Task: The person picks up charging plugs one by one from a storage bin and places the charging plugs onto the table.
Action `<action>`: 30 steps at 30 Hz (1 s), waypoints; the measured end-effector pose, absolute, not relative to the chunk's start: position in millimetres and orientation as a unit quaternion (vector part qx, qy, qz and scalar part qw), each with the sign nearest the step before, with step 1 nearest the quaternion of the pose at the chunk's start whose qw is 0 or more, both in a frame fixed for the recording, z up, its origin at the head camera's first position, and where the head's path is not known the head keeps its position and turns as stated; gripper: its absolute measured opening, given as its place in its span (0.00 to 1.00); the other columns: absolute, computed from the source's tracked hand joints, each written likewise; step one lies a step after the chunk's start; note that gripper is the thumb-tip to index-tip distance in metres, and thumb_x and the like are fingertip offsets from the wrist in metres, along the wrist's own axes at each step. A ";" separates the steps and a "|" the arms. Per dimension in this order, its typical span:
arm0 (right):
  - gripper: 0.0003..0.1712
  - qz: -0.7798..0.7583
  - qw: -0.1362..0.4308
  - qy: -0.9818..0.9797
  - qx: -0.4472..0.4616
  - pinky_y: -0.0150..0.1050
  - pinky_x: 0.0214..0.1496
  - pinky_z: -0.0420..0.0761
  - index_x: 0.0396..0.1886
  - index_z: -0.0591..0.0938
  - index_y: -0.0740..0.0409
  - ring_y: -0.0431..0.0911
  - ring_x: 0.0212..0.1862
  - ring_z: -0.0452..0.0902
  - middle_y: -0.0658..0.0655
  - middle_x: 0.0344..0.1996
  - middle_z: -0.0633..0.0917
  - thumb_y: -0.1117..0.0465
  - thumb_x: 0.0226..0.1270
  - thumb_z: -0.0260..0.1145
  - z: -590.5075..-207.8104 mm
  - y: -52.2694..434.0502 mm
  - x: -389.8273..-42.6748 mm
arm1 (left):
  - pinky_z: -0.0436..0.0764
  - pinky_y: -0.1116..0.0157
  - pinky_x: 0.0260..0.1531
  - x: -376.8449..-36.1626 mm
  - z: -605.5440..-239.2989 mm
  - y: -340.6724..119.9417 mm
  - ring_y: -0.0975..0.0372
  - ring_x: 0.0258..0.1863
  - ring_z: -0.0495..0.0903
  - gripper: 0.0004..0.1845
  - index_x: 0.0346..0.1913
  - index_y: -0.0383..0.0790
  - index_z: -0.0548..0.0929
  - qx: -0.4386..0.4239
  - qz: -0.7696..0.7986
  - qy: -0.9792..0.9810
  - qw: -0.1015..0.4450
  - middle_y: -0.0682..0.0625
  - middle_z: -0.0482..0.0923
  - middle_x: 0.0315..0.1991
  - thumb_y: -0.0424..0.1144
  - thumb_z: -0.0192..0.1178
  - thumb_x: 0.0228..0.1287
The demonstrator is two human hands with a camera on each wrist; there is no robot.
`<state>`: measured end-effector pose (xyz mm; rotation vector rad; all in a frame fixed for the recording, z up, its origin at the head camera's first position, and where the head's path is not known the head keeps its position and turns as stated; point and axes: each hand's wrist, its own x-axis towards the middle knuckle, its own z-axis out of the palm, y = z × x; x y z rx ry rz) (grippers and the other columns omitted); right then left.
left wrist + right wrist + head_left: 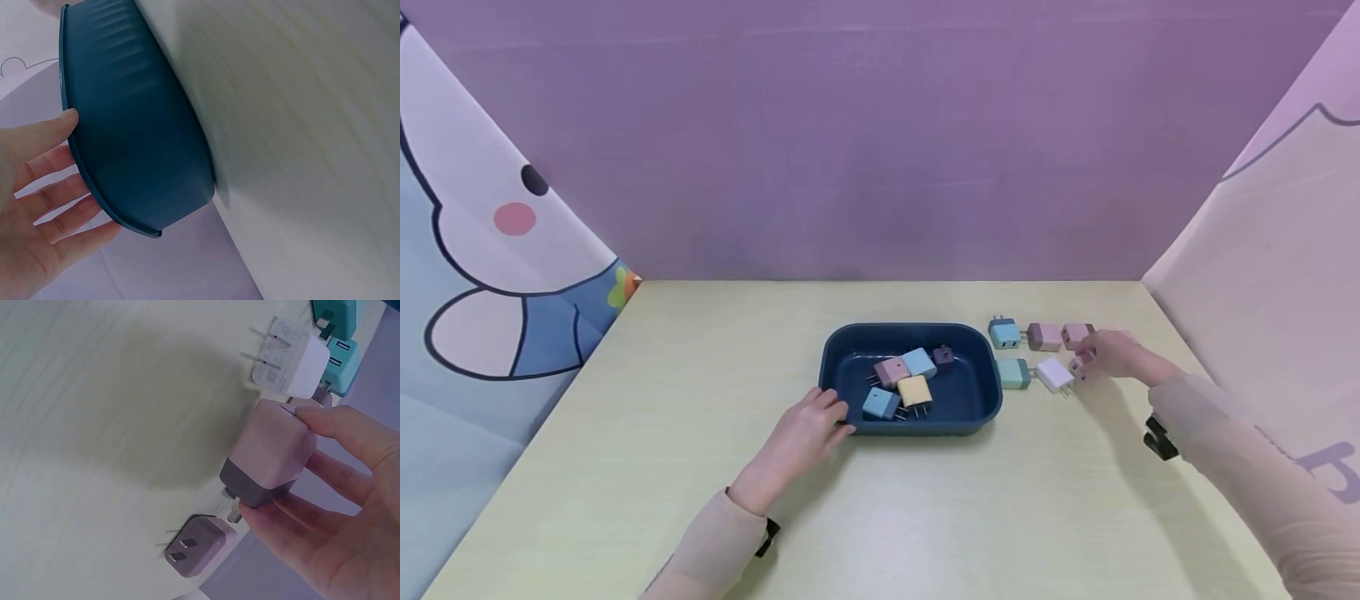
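My right hand (1086,360) pinches a pink charger with a dark grey base (262,450) between thumb and fingers, just above the table at the right. Beside it lie a white charger (1055,375), a green one (1013,372), and behind them a blue (1004,332), a mauve (1043,336) and a pink one (1075,333). My left hand (835,412) touches the near left corner of the dark blue tray (992,392) with straight fingers (44,187). Several chargers lie in the tray, among them a yellow one (914,391).
The pale wooden table (700,433) is walled by a purple backdrop behind and printed panels at left and right. In the right wrist view a mauve charger (197,545) lies prongs out, close under my fingers.
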<state>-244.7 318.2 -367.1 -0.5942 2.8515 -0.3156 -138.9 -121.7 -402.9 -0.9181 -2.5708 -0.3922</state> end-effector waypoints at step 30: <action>0.35 -0.137 0.149 0.957 -0.208 0.48 0.39 0.74 0.54 0.63 0.81 0.57 0.38 0.75 0.70 0.38 0.79 0.69 0.46 0.64 -385.6 322.5 -246.1 | 0.69 0.69 0.24 -138.5 -401.7 -121.0 0.61 0.24 0.64 0.09 0.27 0.36 0.79 -0.325 -0.136 -0.917 0.186 0.50 0.69 0.24 0.38 0.67 0.46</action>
